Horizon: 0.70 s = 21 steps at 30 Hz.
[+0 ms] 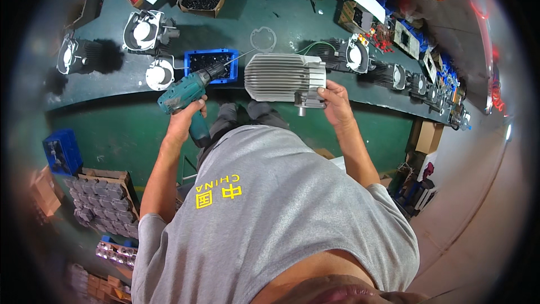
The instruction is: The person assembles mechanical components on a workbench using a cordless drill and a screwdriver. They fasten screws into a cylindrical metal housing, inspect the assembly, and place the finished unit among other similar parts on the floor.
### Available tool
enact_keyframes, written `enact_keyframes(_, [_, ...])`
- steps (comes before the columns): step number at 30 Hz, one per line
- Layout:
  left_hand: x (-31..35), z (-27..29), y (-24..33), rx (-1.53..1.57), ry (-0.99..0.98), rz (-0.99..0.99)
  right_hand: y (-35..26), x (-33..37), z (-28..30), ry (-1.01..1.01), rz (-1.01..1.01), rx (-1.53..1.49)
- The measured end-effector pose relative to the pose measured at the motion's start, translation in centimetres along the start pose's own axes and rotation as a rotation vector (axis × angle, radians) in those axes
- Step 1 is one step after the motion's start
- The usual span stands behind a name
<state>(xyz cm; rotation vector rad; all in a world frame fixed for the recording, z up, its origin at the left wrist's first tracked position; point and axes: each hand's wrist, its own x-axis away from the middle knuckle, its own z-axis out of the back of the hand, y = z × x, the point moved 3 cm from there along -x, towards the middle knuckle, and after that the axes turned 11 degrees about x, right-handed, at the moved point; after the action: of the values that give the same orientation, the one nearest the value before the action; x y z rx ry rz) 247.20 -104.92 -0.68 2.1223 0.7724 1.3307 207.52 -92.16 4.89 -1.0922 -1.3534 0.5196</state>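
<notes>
With the left hand (pixel 184 119) grips the teal drill (pixel 183 91) by its handle and with the right hand (pixel 337 104) holds the finned housing (pixel 281 79) above the green bench (pixel 233 35), probably by its end to leave the fins uncovered, with a blue bin (pixel 228 80) in the way below the chuck (pixel 215 71) and pale castings (pixel 145 31) farther left.

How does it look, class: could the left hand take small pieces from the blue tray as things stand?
Probably not: the left hand is wrapped around the drill, whose front end crosses the nearby blue tray in this view, though the tray has no lid.
</notes>
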Motion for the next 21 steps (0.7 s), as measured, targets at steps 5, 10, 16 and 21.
enact_keyframes(5, [0.1,0.2,0.1,-0.011,-0.016,-0.014,-0.2,-0.9,-0.8,0.066,0.053,0.217])
enact_keyframes(10, [-0.2,-0.5,0.5,-0.033,-0.065,-0.105,0.0,-2.8,-2.5,0.049,0.113,0.484])
enact_keyframes(16, [-3.1,-2.3,1.0,-0.442,-0.104,-0.407,-0.2,-3.7,-3.9,0.083,0.318,0.59])
enact_keyframes(21, [-7.4,-4.1,1.7,-0.64,-0.208,-0.3,-0.3,-3.6,-5.7,0.168,0.417,1.062])
